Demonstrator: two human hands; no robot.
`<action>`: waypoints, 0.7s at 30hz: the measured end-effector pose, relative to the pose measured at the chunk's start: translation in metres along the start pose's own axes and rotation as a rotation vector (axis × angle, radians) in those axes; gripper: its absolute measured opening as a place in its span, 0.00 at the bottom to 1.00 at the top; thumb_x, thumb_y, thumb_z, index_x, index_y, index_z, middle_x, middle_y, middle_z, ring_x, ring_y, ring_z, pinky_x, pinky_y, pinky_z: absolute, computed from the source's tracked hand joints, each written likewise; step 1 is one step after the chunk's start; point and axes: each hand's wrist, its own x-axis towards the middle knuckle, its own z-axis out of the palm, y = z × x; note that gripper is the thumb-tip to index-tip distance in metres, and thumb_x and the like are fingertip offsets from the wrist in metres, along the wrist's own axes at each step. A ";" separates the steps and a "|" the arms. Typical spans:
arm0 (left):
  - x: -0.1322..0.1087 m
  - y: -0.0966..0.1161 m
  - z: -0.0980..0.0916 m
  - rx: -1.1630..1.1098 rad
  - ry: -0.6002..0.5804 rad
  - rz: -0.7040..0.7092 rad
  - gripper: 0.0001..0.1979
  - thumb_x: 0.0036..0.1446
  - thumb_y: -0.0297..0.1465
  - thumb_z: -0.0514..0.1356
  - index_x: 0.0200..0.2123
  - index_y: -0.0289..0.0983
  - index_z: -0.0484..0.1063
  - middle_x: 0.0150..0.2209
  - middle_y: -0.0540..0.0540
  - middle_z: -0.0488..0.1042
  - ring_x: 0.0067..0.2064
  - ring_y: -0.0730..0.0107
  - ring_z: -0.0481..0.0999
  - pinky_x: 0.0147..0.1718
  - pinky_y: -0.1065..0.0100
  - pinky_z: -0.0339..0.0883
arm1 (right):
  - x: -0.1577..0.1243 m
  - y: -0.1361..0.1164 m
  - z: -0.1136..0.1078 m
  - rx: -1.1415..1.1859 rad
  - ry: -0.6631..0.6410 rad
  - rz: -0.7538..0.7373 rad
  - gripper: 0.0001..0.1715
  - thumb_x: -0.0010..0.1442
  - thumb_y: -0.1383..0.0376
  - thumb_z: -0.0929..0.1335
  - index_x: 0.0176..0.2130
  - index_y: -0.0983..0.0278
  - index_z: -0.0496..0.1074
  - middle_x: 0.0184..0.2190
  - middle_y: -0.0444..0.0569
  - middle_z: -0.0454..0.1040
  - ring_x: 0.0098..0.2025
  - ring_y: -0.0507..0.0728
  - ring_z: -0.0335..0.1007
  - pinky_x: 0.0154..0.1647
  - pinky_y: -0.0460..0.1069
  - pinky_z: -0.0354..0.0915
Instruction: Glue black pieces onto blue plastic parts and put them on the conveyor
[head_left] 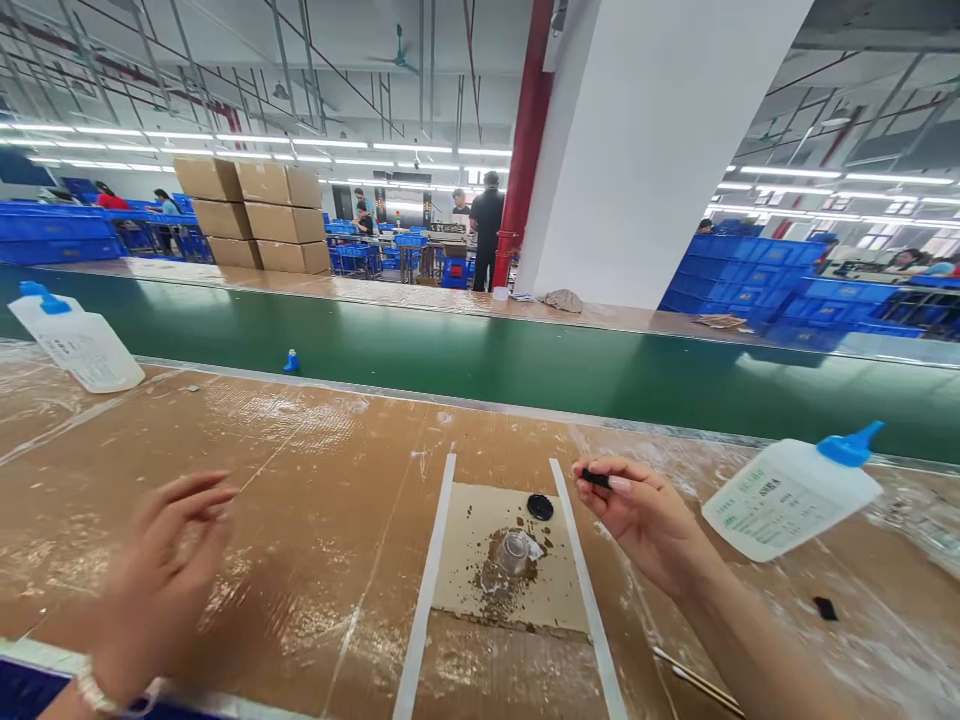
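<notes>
My right hand (pixel 645 515) pinches a small black piece (pixel 595 479) between thumb and fingertips, just right of a paper pad (pixel 510 590) framed by two white strips. On the pad lie a small clear cup (pixel 514 552) among brown stains and a black round cap (pixel 539 507). My left hand (pixel 161 580) hovers open and empty above the taped cardboard worktop (pixel 300 500), fingers spread, blurred.
White squeeze bottles with blue nozzles lie at the right (pixel 791 492) and far left (pixel 75 340). A green conveyor belt (pixel 525 365) runs behind, with a small blue cap (pixel 292 361) at its edge. Thin sticks (pixel 697 680), a black chip (pixel 825 607). Cardboard boxes, blue crates and people stand far off.
</notes>
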 end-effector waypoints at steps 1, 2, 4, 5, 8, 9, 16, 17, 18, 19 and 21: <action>0.005 0.008 0.017 -0.011 -0.017 0.073 0.05 0.52 0.37 0.59 0.34 0.53 0.73 0.43 0.55 0.72 0.46 0.60 0.72 0.50 0.54 0.65 | 0.003 0.002 -0.004 -0.031 0.033 -0.008 0.12 0.48 0.55 0.72 0.32 0.59 0.75 0.39 0.50 0.76 0.38 0.58 0.72 0.42 0.53 0.71; 0.012 0.017 0.037 -0.052 -0.068 0.139 0.06 0.53 0.35 0.58 0.35 0.51 0.73 0.42 0.53 0.72 0.45 0.61 0.72 0.49 0.56 0.67 | 0.006 0.004 -0.009 -0.072 0.067 -0.017 0.13 0.50 0.54 0.70 0.34 0.59 0.74 0.39 0.51 0.76 0.38 0.58 0.72 0.42 0.53 0.70; 0.027 0.033 0.080 -0.131 -0.177 0.229 0.07 0.54 0.32 0.56 0.36 0.47 0.73 0.42 0.50 0.73 0.45 0.62 0.73 0.47 0.59 0.68 | 0.011 0.006 -0.021 -0.190 0.133 -0.028 0.15 0.54 0.52 0.66 0.37 0.59 0.71 0.39 0.51 0.75 0.37 0.58 0.71 0.41 0.54 0.70; 0.036 0.037 0.102 -0.142 -0.242 0.243 0.07 0.54 0.31 0.56 0.36 0.46 0.73 0.41 0.49 0.73 0.45 0.62 0.73 0.47 0.60 0.68 | 0.014 0.007 -0.027 -0.269 0.159 -0.030 0.16 0.56 0.52 0.64 0.37 0.60 0.71 0.39 0.51 0.74 0.37 0.58 0.70 0.40 0.53 0.69; 0.064 0.031 0.163 -0.078 -0.366 0.148 0.08 0.53 0.27 0.55 0.35 0.41 0.73 0.41 0.46 0.73 0.47 0.62 0.72 0.51 0.61 0.65 | 0.019 0.015 -0.043 -0.578 0.201 -0.014 0.17 0.56 0.50 0.64 0.32 0.60 0.70 0.29 0.50 0.72 0.31 0.59 0.66 0.33 0.53 0.64; 0.073 0.022 0.180 -0.041 -0.365 0.102 0.09 0.52 0.25 0.55 0.35 0.40 0.73 0.41 0.45 0.73 0.48 0.61 0.71 0.52 0.60 0.64 | 0.021 0.021 -0.047 -0.686 0.200 -0.008 0.16 0.55 0.51 0.65 0.28 0.60 0.69 0.25 0.49 0.70 0.29 0.60 0.64 0.31 0.53 0.62; 0.126 -0.080 0.220 0.225 -0.138 -0.237 0.08 0.54 0.25 0.60 0.39 0.33 0.72 0.45 0.41 0.71 0.51 0.56 0.68 0.53 0.50 0.61 | 0.023 0.070 -0.057 -1.141 0.134 -0.028 0.17 0.53 0.54 0.58 0.25 0.60 0.69 0.28 0.55 0.71 0.27 0.64 0.68 0.24 0.53 0.57; 0.133 -0.092 0.218 0.250 -0.104 -0.272 0.09 0.56 0.27 0.60 0.41 0.33 0.71 0.47 0.42 0.71 0.53 0.57 0.68 0.53 0.49 0.61 | 0.023 0.075 -0.059 -1.213 0.118 -0.051 0.19 0.54 0.54 0.57 0.27 0.60 0.70 0.30 0.56 0.72 0.29 0.65 0.69 0.24 0.53 0.59; 0.140 -0.103 0.215 0.269 -0.069 -0.309 0.11 0.57 0.30 0.60 0.43 0.34 0.70 0.49 0.42 0.70 0.53 0.57 0.67 0.53 0.49 0.61 | 0.022 0.079 -0.061 -1.290 0.104 -0.074 0.21 0.56 0.55 0.56 0.30 0.60 0.72 0.32 0.56 0.73 0.30 0.65 0.71 0.24 0.54 0.61; 0.148 -0.113 0.213 0.285 -0.036 -0.349 0.12 0.58 0.32 0.59 0.45 0.34 0.70 0.50 0.42 0.69 0.53 0.58 0.67 0.52 0.49 0.62 | 0.021 0.082 -0.064 -1.361 0.091 -0.092 0.23 0.57 0.55 0.55 0.34 0.61 0.73 0.34 0.56 0.74 0.31 0.65 0.72 0.24 0.54 0.63; 0.162 -0.128 0.210 0.301 0.026 -0.430 0.14 0.59 0.34 0.58 0.47 0.34 0.69 0.51 0.41 0.69 0.52 0.58 0.69 0.50 0.50 0.64 | 0.020 0.086 -0.068 -1.442 0.074 -0.101 0.25 0.59 0.55 0.54 0.39 0.61 0.73 0.37 0.54 0.76 0.31 0.65 0.74 0.23 0.55 0.66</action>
